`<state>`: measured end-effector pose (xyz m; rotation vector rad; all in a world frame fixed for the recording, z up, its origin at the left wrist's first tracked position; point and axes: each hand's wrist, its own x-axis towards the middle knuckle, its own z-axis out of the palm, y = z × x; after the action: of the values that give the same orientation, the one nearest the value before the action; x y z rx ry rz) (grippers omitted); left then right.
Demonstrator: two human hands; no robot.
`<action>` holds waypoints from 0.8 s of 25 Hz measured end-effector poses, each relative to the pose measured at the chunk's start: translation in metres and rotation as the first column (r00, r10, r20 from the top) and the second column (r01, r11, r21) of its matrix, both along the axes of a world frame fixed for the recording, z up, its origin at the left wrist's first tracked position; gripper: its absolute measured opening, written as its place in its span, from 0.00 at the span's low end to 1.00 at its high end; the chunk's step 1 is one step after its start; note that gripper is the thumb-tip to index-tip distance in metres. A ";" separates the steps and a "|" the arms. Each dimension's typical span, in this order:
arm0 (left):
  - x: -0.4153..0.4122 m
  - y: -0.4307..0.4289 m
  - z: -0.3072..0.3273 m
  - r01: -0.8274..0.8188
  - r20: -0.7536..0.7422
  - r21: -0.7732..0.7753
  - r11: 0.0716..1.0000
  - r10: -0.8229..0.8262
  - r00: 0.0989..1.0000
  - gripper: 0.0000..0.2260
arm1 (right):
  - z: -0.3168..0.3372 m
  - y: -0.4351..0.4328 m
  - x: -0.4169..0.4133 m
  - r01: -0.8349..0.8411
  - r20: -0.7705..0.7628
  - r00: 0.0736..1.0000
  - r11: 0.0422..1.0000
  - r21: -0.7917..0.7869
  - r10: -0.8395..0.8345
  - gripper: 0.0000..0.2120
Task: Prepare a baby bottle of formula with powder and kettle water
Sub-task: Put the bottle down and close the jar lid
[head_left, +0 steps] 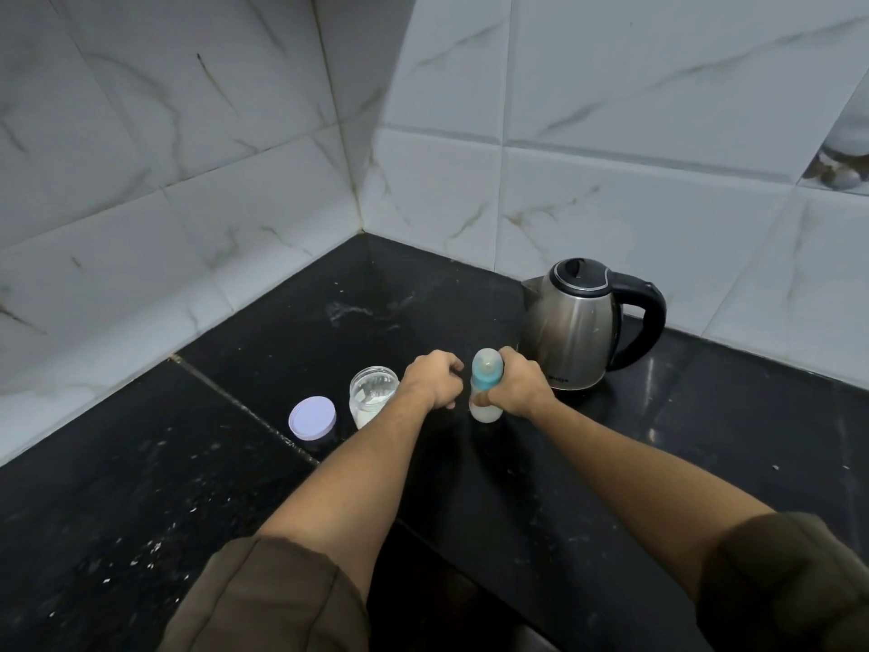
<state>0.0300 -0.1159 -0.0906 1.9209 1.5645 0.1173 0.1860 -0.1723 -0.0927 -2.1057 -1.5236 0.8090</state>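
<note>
On black polished stone counter (141, 487), set into corner of white marble-veined wall tiles (188, 157): small translucent baby bottle with blue collar and clear cap (486, 385), upright or nearly so, base close to the counter, contact not clear, milky white in lower part. Right hand (517, 385) wrapped around bottle's middle, fingers clamped on it, thumb side toward camera. Left hand (430, 381) just beside bottle on its left, fingers curled in toward palm, close to bottle's collar but contact not clear; nothing visibly held. Left of that hand, partly hidden by wrist, open clear glass jar with white powder at bottom (371, 395), standing on counter. Further left, near jar but apart from it, round pale lilac lid (312, 417) lying flat. Behind and right of bottle, stainless steel electric kettle with black lid and black handle (578, 327), lid closed, handle pointing right, spout toward corner. Brown rolled-up sleeves (282, 600) on both forearms at bottom edge.
</note>
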 end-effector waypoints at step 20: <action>-0.085 0.031 0.085 -0.302 0.104 0.424 0.854 0.286 0.953 0.18 | 0.122 0.059 -0.099 -0.190 0.116 0.980 0.935 0.300 0.162 0.28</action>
<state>-0.0548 -0.0854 -0.0054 1.9665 1.9218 0.6866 0.0873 -0.1129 0.0292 -1.8162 -1.7774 0.4966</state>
